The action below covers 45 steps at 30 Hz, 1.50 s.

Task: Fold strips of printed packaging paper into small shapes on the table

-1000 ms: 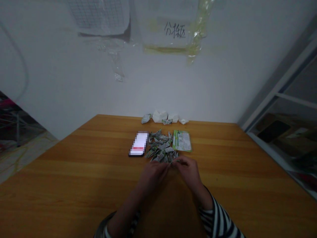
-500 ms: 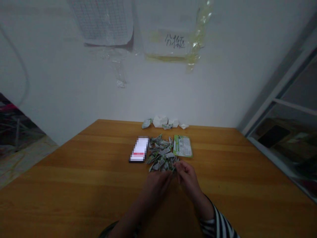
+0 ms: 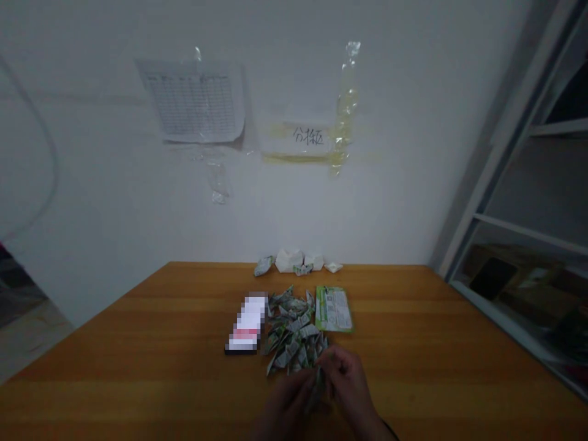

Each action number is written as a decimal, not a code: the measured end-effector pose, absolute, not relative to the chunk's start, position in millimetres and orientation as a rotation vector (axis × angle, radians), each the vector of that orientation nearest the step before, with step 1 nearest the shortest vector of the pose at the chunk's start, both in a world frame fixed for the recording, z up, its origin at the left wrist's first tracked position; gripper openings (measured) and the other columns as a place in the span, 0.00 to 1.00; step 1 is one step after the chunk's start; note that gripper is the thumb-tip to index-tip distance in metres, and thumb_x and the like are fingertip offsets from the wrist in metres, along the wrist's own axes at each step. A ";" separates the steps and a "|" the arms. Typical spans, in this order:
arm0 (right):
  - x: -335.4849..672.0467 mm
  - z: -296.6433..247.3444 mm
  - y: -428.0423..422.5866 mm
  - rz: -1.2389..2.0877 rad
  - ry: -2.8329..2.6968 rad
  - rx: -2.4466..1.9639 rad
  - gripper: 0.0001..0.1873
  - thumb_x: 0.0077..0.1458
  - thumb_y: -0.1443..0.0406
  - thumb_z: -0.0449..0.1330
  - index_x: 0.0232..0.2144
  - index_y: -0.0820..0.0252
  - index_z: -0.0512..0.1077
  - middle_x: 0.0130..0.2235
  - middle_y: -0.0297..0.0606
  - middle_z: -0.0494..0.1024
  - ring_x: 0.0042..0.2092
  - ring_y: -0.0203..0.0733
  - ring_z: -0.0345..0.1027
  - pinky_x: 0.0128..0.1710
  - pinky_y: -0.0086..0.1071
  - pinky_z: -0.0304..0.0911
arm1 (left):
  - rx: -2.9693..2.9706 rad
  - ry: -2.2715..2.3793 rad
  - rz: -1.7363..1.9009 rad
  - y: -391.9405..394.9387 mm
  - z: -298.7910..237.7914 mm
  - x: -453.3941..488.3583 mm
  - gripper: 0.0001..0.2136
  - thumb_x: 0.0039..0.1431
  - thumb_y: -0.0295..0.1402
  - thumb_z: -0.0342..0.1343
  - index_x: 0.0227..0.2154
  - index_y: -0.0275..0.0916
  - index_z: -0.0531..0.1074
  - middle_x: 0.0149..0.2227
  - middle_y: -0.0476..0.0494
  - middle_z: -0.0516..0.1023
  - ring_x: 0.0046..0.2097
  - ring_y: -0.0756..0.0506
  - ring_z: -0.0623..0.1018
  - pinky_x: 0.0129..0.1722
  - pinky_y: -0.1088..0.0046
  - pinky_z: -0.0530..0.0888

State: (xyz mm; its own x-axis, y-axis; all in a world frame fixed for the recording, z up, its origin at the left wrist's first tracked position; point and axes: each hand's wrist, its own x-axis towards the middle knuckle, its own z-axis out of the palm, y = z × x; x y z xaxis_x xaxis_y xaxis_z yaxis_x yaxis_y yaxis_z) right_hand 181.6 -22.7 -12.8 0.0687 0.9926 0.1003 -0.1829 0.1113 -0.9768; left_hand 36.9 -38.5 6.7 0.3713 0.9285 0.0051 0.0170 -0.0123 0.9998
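Observation:
My left hand [image 3: 282,407] and my right hand [image 3: 349,389] meet at the bottom middle of the view, fingers pinched together on a small folded paper piece [image 3: 318,383] held between them. Just beyond the fingertips lies a pile of several small folded printed papers [image 3: 294,331] on the wooden table [image 3: 138,355]. A phone [image 3: 247,323] with a lit screen lies left of the pile. A green and white printed packet [image 3: 334,309] lies flat to the right of it.
Crumpled white paper scraps [image 3: 294,261] sit at the table's far edge against the white wall. A taped printed sheet [image 3: 195,101] and a taped handwritten label [image 3: 305,138] hang on the wall. A metal shelf frame [image 3: 509,202] stands at the right.
The view has tilted up, so the table and hands now sit lower in frame. Both hands stay pinched together at the near edge of the paper pile.

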 end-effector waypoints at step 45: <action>162.8 -25.8 -32.2 0.956 -1.495 -1.226 0.28 0.55 0.46 0.57 0.23 0.64 0.79 0.23 0.39 0.78 0.26 0.43 0.69 0.26 0.29 0.62 | 1.192 1.188 1.240 -27.8 18.7 30.2 0.16 0.41 0.48 0.67 0.22 0.37 0.80 0.25 0.42 0.82 0.31 0.41 0.80 0.31 0.72 0.76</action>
